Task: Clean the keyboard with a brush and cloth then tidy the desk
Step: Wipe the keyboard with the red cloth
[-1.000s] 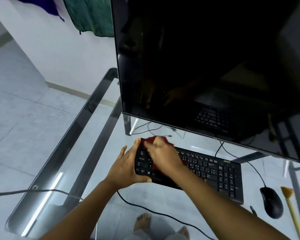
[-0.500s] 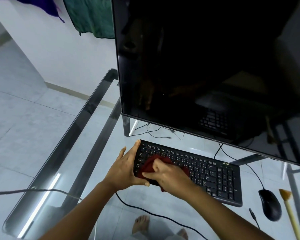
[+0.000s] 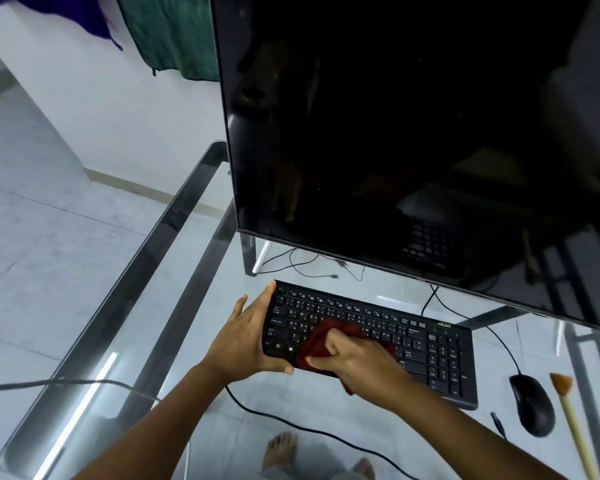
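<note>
A big dark monitor [image 3: 413, 133] stands switched off at the back of the glass desk [image 3: 146, 258]. In front of it lies a black keyboard [image 3: 430, 344], angled a little on the glass. The left hand [image 3: 243, 337] clasps the keyboard's left end, with the fingers laid along the side edge and the thumb hooked on the front edge. The right hand [image 3: 357, 362] has its fingers curled round a bunched dark red cloth [image 3: 321, 341], pressing it onto the keys of the left half, near the front. Right of the keyboard sits a black wired mouse [image 3: 532, 405], and just beyond it a brush [image 3: 574, 427] with a pale handle and orange bristles lies on the glass.
</note>
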Available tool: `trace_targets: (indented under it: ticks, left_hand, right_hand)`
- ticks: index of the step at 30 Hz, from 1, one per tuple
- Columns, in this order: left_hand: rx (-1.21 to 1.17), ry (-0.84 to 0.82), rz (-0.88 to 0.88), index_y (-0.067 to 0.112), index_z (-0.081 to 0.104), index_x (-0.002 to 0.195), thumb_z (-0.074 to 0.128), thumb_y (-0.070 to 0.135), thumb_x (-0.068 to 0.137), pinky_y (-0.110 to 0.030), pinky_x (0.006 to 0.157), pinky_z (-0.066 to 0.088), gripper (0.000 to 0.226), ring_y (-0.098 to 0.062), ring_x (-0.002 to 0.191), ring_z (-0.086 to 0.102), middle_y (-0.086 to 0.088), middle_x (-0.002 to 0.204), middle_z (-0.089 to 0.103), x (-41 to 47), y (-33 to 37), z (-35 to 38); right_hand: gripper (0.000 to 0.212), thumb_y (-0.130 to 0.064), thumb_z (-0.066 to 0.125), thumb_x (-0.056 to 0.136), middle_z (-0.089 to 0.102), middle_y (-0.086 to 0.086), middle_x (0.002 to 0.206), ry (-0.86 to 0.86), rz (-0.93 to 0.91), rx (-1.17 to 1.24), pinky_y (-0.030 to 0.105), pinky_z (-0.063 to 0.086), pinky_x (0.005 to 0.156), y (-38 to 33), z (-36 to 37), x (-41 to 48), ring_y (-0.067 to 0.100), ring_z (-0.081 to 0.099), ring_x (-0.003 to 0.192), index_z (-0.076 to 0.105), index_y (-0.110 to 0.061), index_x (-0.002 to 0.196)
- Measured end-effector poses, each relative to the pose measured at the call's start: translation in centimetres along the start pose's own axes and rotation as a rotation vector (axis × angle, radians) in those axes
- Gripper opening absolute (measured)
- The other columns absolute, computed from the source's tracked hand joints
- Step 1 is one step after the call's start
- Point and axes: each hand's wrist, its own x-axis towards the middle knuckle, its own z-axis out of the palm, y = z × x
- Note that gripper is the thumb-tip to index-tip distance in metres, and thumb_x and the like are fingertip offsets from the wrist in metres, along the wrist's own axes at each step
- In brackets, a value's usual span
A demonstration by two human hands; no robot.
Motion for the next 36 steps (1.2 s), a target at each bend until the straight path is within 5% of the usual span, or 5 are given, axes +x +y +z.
trace_targets:
  ticks: [12,16,22,28,36]
  left_hand:
    - [0.018,0.026,0.014,0.018,-0.01,0.152,0.066,0.084,0.055,-0.039,0.121,0.002,0.14,-0.003,0.142,0.025,0.008,0.154,0.03,0.0,-0.1,0.3]
    - [0.001,0.013,-0.012,0.022,-0.012,0.152,0.065,0.086,0.052,-0.034,0.12,-0.003,0.141,-0.003,0.142,0.025,0.01,0.154,0.029,0.0,0.0,0.2]
    - [0.018,0.04,0.025,0.021,-0.012,0.151,0.065,0.083,0.057,-0.039,0.121,0.003,0.137,-0.004,0.143,0.024,0.01,0.155,0.024,-0.1,-0.1,0.3]
    - [-0.01,0.043,-0.018,0.022,-0.013,0.151,0.058,0.083,0.067,-0.032,0.12,-0.004,0.126,-0.003,0.143,0.022,0.018,0.153,0.014,-0.1,0.3,0.3]
    - [-0.007,0.059,-0.035,0.022,-0.01,0.152,0.058,0.084,0.065,-0.035,0.121,-0.001,0.127,-0.004,0.141,0.027,0.011,0.155,0.024,-0.1,0.2,0.5]
  right_hand:
    - [0.022,-0.042,0.052,0.094,0.06,0.002,0.084,0.212,0.212,0.193,0.024,0.047,0.04,-4.2,-0.6,5.2,0.013,0.057,0.047,0.056,-0.025,0.107]
    - [0.03,-0.03,0.05,0.098,0.059,0.003,0.099,0.433,0.548,0.091,0.033,0.058,0.06,-0.1,-1.9,4.6,0.021,0.063,0.066,0.064,-0.023,0.123]
    - [0.036,-0.024,0.041,0.094,0.058,-0.001,0.111,0.166,0.131,0.194,0.036,0.053,0.07,-4.7,-0.1,5.2,0.02,0.059,0.089,0.057,-0.027,0.126]
    - [0.029,-0.03,0.049,0.098,0.058,0.005,0.112,0.371,0.677,0.053,0.033,0.059,0.069,0.6,-2.8,6.1,0.022,0.067,0.079,0.063,-0.022,0.123]
    - [0.03,-0.033,0.047,0.099,0.055,0.001,0.109,0.311,0.549,0.117,0.026,0.048,0.067,-1.4,-3.0,8.5,0.023,0.064,0.088,0.059,-0.027,0.126]
